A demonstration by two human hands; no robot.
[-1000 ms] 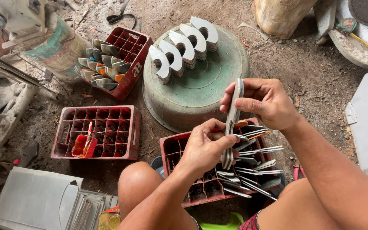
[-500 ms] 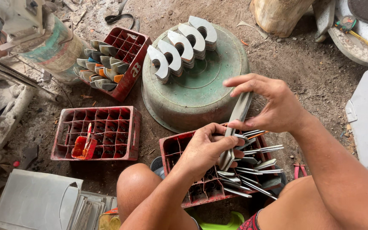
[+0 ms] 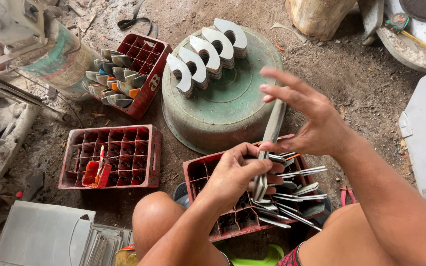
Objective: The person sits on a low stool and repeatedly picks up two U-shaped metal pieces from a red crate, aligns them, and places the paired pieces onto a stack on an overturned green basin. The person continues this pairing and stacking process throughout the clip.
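At the far left sits an empty red crate [image 3: 110, 156] with a small red cup [image 3: 95, 173] tucked in one cell. Above it a second red crate [image 3: 135, 74] lies tilted, curved metal pieces [image 3: 112, 79] spilling from its cells. In the middle an upturned green basin [image 3: 223, 96] carries a row of stacked grey cut-outs [image 3: 208, 49].

Nearer the person, the left hand [image 3: 235, 175] is clenched around the lower end of a long flat metal strip [image 3: 268, 148], which stands upright over the third red crate [image 3: 252, 197], itself bristling with similar strips [image 3: 292, 192]. The right hand [image 3: 311, 118] is spread, fingers splayed; its thumb side touches the strip's upper part without closing on it.

With only one hand truly holding, the strip could probably tip or slide down into the crate's clutter. Its thin edge looks capable of cutting a bare palm if it slips through the grasp. The protruding strips below sit close to the knuckles and bare knees.
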